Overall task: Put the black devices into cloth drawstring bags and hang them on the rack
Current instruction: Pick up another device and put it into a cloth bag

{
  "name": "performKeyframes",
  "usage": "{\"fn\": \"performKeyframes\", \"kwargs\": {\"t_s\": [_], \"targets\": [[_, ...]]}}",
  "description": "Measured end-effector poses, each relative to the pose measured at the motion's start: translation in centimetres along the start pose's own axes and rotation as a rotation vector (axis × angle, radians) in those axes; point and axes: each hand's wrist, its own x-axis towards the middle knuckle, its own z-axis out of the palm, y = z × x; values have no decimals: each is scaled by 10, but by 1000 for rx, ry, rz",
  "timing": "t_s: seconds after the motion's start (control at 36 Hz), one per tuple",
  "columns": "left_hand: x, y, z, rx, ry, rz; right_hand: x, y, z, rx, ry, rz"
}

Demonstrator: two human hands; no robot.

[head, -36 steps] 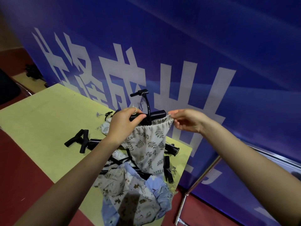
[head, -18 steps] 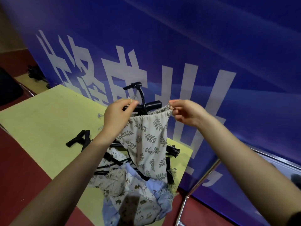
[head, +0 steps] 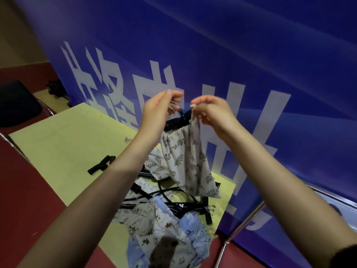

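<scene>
A cream cloth bag with a leaf print (head: 185,161) hangs in the air above the table, its mouth gathered. A black device (head: 176,123) pokes out of the bag's top. My left hand (head: 160,111) pinches the drawstring at the bag's left side. At the right side my right hand (head: 210,111) pinches the other drawstring end. Several more black devices (head: 173,200) lie tangled on the table below, among loose cloth bags (head: 164,233).
The yellow-green table (head: 58,144) stands against a blue banner wall with white characters (head: 212,55). One black device (head: 101,165) lies apart to the left. A metal rack bar (head: 243,227) slants at the lower right. A dark chair (head: 15,105) sits far left.
Both hands have risen and come closer together, lifting the bag higher. The bag's mouth has drawn in around the black device, which shows less than before.
</scene>
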Motion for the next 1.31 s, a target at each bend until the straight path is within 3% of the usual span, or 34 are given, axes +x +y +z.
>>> {"fn": "performKeyframes", "kwargs": {"t_s": [0.11,0.25,0.39,0.47,0.56,0.69,0.75,0.83,1.08,1.31], "targets": [[10,5,-7,-98,104,-22,6,-18,-4,65,37,-26],[12,-8,-20,-25,200,-103,6,-25,-13,77,20,-72],[12,-21,-18,247,130,-139,6,-21,-2,-12,-44,-129],[11,-24,-19,276,77,-155,3,-20,3,-28,-31,-271],[14,-22,-20,261,92,-150,6,-22,9,-207,-159,-330],[18,-27,-29,174,192,-149,21,-25,-2,-66,33,-355],[21,-27,-31,106,225,-144,20,-23,3,-182,-87,-393],[25,-33,-30,18,186,-198,23,-8,18,-348,-234,-303],[51,-59,-54,55,147,-265,65,38,27,-138,-214,-99],[110,-73,-74,-43,331,-247,128,25,51,166,-206,-205]]}}
